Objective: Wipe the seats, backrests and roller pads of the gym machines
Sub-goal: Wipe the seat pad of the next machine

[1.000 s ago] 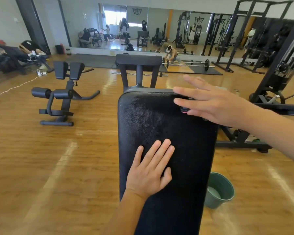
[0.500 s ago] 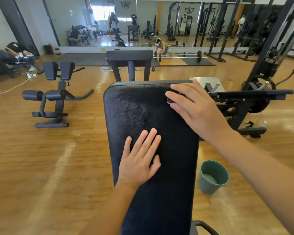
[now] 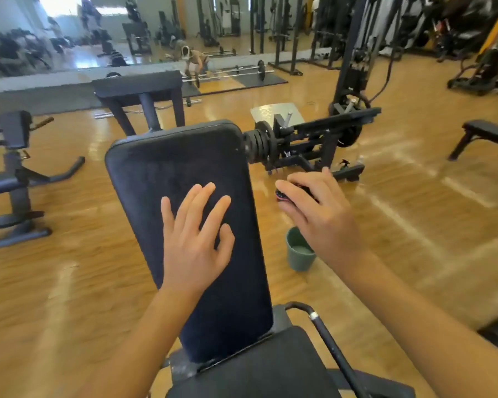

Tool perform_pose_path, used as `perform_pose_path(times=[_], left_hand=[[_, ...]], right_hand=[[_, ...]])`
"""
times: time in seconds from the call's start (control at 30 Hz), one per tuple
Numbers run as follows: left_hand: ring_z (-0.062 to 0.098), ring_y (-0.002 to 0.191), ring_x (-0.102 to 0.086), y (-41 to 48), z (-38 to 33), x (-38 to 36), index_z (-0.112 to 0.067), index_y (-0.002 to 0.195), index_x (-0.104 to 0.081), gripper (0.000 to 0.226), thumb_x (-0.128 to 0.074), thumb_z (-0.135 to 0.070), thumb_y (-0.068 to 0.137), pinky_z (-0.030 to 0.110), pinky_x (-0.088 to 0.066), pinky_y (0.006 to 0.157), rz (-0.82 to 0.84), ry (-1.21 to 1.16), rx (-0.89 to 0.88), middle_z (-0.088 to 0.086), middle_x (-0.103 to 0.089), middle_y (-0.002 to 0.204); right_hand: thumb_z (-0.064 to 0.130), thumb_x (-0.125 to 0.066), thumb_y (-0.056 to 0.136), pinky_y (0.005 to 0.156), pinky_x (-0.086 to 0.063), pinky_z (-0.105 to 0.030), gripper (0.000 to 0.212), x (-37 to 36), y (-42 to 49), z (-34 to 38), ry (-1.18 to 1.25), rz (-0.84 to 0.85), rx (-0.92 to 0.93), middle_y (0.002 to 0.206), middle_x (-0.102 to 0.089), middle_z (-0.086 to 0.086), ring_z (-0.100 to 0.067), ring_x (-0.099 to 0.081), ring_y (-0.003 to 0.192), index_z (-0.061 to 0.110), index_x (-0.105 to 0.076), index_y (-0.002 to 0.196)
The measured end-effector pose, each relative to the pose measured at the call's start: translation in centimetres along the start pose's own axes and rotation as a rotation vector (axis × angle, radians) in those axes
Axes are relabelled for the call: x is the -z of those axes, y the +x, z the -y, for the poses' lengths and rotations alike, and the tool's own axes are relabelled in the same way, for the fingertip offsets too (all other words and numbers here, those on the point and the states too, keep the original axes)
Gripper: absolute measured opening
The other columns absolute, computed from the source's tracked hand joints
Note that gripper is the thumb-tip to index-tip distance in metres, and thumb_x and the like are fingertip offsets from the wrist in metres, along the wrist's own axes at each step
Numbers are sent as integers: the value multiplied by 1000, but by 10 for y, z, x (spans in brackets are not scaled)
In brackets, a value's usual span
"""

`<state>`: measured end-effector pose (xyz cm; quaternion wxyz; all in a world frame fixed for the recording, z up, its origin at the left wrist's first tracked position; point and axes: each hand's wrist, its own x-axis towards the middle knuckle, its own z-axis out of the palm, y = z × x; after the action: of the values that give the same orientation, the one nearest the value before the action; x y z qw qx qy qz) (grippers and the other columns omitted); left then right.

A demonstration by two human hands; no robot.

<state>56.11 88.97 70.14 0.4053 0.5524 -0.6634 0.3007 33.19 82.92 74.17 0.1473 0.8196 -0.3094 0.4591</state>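
While the left grip (image 3: 194, 242) lies flat, fingers straight, on the bench backrest (image 3: 179, 165) at centre frame, the right grip (image 3: 319, 214) clutches a dark cloth (image 3: 282, 195) just right of it. This looks like the backrest-wiping step, and the cloth next needs pressing onto the padding.

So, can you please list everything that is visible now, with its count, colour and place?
backrest: one, black, centre, tilted
seat: one, black, bottom, below the backrest
cloth: one, dark with pink, in the right hand
bucket: one, green, floor, right of the backrest
weight machine: one, black, behind the backrest, right
roller-pad machine: one, black, left
flat bench: one, black, far right
barbell: at least one, black plates, far mat
left hand: one, flat on the backrest
right hand: one, right of the backrest, grips the cloth
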Motion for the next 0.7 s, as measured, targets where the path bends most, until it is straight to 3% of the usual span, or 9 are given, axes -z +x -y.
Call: perform_pose_path(times=[0.13, 0.3, 0.47, 0.57, 0.7], left_hand=[[39, 135, -53, 10, -60, -1, -9, 126, -67, 34, -63, -9, 92, 71, -25, 114, 11, -164, -115, 21, -58, 141], [39, 139, -48, 15, -173, -12, -10, 128, -65, 36, -63, -11, 92, 74, -24, 113, 65, -429, -244, 21, -56, 143], [40, 137, -50, 22, -319, -26, -14, 131, -62, 41, -66, -13, 90, 74, -23, 114, 85, -604, -383, 21, -57, 143], [39, 139, -49, 18, -422, -37, -12, 129, -68, 38, -64, -16, 91, 73, -20, 116, 101, -721, -454, 21, -56, 143], [37, 139, -50, 10, -551, -52, -15, 131, -65, 38, -62, -20, 94, 76, -23, 112, 116, -810, -529, 20, -58, 142]], right_hand=[[6, -74, 93, 113, -32, -71, 27, 79, -57, -9, -120, 18, -96, 126, -65, -19, -36, -60, 121, 4, -72, 120], [6, -70, 96, 111, -35, -68, 27, 202, -141, -24, -303, 26, -286, 133, -62, -20, -40, -58, 127, 6, -70, 123], [12, -65, 101, 111, -37, -66, 27, 325, -220, -37, -514, -59, -521, 133, -59, -19, -35, -56, 124, 4, -66, 127], [14, -62, 101, 119, -29, -64, 29, 396, -267, -49, -636, -93, -655, 132, -60, -20, -34, -57, 126, 2, -67, 126], [21, -56, 104, 117, -28, -68, 32, 477, -329, -70, -726, -105, -784, 133, -59, -18, -31, -57, 125, 2, -66, 128]])
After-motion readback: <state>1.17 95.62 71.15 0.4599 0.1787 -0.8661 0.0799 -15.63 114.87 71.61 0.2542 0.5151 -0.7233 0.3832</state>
